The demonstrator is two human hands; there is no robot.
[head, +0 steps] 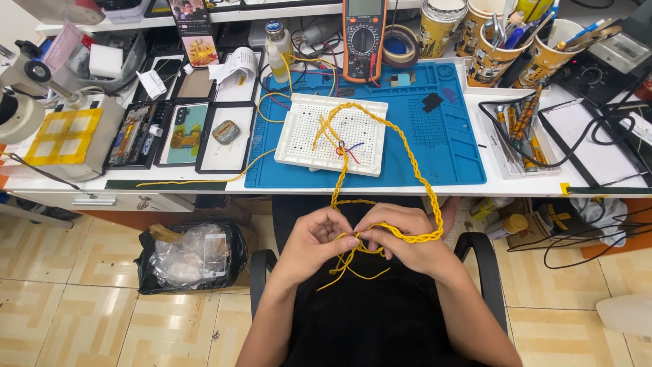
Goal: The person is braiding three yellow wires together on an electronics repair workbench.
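Left hand (314,239) and right hand (401,234) close together near the lap, in front of the bench (407,185), fingertips nearly touching. Both closed in a pinch on the yellow braided wire (407,153): left thumb and forefinger clamped on the strands just left of the meeting point, right fingers curled around the braid where it bends back from the right. Loose yellow ends hanging below the hands, over the dark clothing.

From the hands, braid running up in a long loop: one side rising past the near bench edge to the white perforated board (305,132), the other sweeping out to the right and back over the blue mat (448,146) to the same board. At the board, a small knot of red and blue wire at the near edge, where the yellow strands gather.

Board resting on the left part of the blue mat. Far of it, an orange-cased multimeter (364,37) standing upright, a small bottle (277,51) to its left. Left of the mat, black trays (183,132) holding phone parts, and a microscope (27,95) at the far left. Patterned paper cups (489,58) stuffed with tools at the far right. On the floor, left of the chair (485,261), a black plastic bag (190,255).
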